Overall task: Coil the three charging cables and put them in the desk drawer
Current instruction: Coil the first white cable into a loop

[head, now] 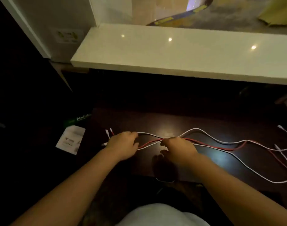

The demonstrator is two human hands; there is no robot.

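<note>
Three charging cables lie stretched side by side across the dark desk (pixel 204 124): a red cable (pixel 216 146) between two white cables (pixel 203 130) (pixel 247 167). Their plug ends (pixel 109 132) stick out to the left of my left hand (pixel 123 143), which holds the bundle near that end. My right hand (pixel 177 147) pinches the cables a little further right, fingers curled on them. To the right the cables trail off in loose curves toward the desk's right edge. No drawer is visible.
A white booklet (pixel 70 139) and a green package (pixel 77 119) lie left of the desk. A pale stone sill (pixel 172 54) runs across behind the desk. A small white loop (pixel 165 180) shows at the desk's near edge.
</note>
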